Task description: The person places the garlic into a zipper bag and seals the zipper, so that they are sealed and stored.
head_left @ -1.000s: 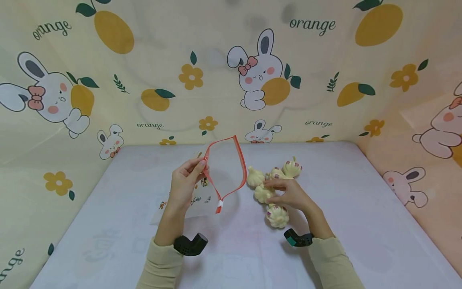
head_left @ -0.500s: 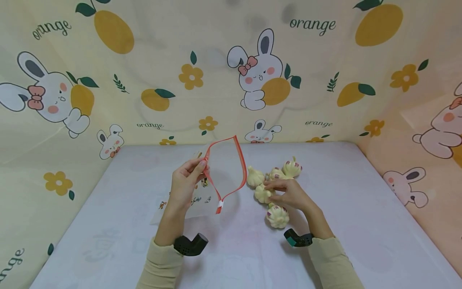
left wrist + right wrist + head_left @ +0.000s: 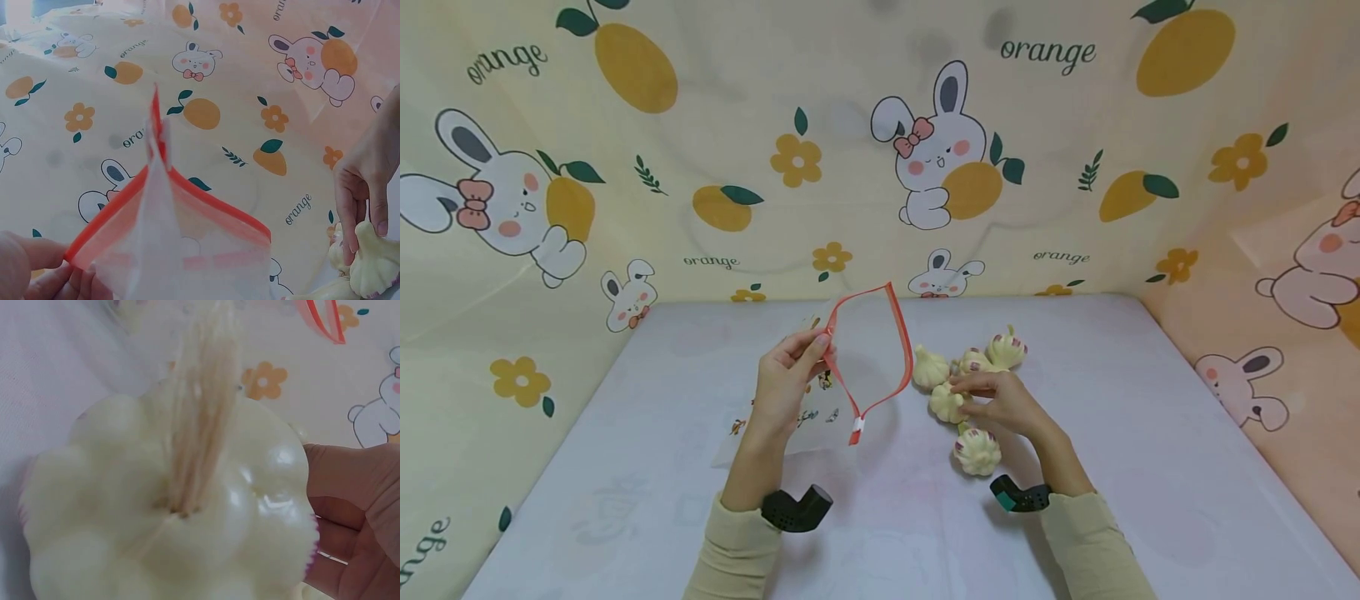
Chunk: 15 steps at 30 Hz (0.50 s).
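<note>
Before you hangs a cream cloth (image 3: 850,50), closing in the far edge of the worktop (image 3: 1120,400) and both its sides, with a pinker cast on your right. At its middle you see a printed rabbit (image 3: 940,158) with a pink bow, hugging a yellow fruit (image 3: 973,192); a larger rabbit (image 3: 516,204) leans on your left. Around them are scattered a yellow flower (image 3: 795,160) and others like it, a green sprig (image 3: 1090,170) and the word "orange" (image 3: 1048,54), repeated in dark script. A small rabbit face (image 3: 946,273) meets the back edge of your pale worktop, whose surface looks faintly mottled.
</note>
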Motion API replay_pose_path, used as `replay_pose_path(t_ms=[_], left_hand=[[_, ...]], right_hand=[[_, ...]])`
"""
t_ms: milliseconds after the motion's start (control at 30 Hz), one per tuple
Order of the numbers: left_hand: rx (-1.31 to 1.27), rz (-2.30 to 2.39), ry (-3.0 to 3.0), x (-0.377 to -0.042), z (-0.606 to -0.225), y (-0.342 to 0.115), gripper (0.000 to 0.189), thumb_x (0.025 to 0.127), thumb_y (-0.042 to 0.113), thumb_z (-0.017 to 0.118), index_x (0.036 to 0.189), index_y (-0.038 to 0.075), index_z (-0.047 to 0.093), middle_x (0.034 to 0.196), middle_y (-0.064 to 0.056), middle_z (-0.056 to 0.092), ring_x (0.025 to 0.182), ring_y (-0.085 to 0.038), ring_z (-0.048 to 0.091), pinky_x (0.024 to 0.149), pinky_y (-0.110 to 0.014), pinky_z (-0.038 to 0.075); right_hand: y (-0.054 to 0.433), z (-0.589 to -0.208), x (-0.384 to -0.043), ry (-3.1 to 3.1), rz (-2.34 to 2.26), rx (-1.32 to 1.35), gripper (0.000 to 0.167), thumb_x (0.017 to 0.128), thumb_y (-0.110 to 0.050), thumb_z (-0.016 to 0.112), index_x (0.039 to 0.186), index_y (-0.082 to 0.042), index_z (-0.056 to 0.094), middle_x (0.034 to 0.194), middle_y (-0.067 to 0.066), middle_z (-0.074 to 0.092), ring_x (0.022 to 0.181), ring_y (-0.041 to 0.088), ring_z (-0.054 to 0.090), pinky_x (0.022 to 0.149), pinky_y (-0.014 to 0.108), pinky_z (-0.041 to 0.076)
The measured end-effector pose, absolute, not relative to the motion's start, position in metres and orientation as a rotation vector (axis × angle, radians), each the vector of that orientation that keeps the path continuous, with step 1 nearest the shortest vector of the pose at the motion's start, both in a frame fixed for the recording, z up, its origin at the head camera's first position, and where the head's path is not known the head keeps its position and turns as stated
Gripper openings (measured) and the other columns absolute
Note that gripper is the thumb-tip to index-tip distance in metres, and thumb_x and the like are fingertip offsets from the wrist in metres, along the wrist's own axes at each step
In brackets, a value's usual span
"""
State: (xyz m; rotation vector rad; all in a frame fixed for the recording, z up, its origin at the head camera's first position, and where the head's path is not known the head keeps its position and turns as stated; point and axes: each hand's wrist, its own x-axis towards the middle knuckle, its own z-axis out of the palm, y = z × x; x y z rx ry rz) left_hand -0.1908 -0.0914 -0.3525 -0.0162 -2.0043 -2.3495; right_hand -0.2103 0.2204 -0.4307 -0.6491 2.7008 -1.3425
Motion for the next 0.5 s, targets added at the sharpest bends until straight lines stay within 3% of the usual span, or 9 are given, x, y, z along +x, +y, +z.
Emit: replay_pose_path(t_ms=[500], left_hand=[[-0.027,-2.357,-1.996,-0.1906,-0.3535,-0.0893,0.028,0.096,0.011,0.057,0.118,-0.006,0.06,0.077,0.012,0.066,0.077,-0.004,0.063,0.08,-0.016,0.057]], right_hand=[[0.2211,-0.4265,-0.2105,2.738,-1.299,-0.648,0.024,0.084,-0.007,0.073,0.106,0.002,0.071,0.118,0.023,0.067,0.109,0.041,0.064,0.093,0.048,0.055]])
